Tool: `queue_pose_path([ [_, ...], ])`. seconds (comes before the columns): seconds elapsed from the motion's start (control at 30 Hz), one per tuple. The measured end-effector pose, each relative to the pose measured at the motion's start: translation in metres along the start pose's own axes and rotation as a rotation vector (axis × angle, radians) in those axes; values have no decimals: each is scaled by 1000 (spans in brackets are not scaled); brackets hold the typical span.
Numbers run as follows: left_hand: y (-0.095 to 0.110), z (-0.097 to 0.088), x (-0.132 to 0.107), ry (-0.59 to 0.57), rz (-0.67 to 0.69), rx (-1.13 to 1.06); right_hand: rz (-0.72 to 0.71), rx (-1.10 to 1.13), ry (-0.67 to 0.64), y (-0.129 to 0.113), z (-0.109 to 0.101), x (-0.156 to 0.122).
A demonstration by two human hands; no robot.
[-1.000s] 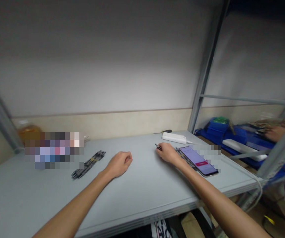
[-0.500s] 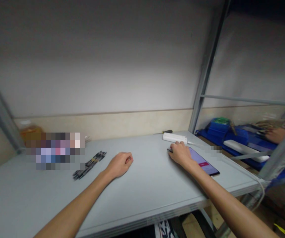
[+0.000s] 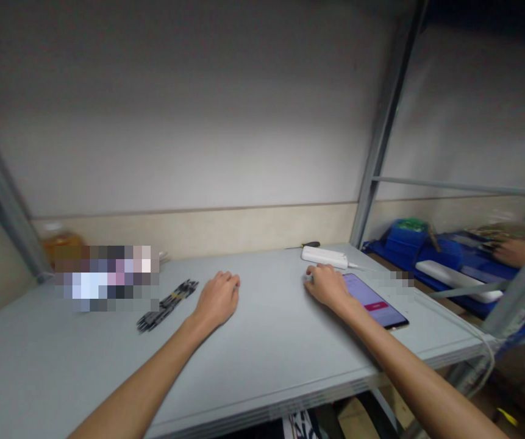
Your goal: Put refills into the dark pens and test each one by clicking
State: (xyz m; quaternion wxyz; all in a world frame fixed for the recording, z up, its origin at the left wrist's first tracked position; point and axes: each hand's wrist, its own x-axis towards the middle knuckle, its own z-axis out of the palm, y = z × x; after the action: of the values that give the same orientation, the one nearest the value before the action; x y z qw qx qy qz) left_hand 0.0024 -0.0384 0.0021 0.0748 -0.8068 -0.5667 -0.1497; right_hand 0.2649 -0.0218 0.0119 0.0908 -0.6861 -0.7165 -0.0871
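Observation:
My left hand [image 3: 219, 297] rests palm down on the grey table [image 3: 262, 347], its fingers curled under. A small dark spot shows by its thumb, too small to name. To the left of it lies a bundle of slim, dark, pen-like sticks [image 3: 167, 306] with a yellow band round the middle. My right hand [image 3: 327, 284] is closed with bent fingers on the right side of the table; what its fingertips hold, if anything, is hidden. Beside and partly under that wrist lies a phone [image 3: 376, 302] with its screen lit.
Behind my right hand are a white power strip [image 3: 324, 256] with a cable and a screwdriver [image 3: 308, 246]. A bottle of amber liquid [image 3: 63, 241] stands back left, beside a blurred-out patch. Metal posts [image 3: 367, 201] frame the table. On the right, a co-worker's hand [image 3: 516, 251] is above blue bins.
My left hand has turned from a sideways fist to palm down. A dark thing that showed at my right fingertips is out of sight. The view has shifted slightly.

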Motion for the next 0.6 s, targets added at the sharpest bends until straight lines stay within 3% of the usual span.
queue_pose_path([
  [0.23,-17,-11,-2,-37,-321,273,-105,104,-1,-29,-2,1],
  [0.47,-46,-17,1,-232,-623,177,-230,164,-2,-53,-4,3],
  [0.6,-58,-23,1,-336,-656,127,-296,187,24,-62,-1,3],
])
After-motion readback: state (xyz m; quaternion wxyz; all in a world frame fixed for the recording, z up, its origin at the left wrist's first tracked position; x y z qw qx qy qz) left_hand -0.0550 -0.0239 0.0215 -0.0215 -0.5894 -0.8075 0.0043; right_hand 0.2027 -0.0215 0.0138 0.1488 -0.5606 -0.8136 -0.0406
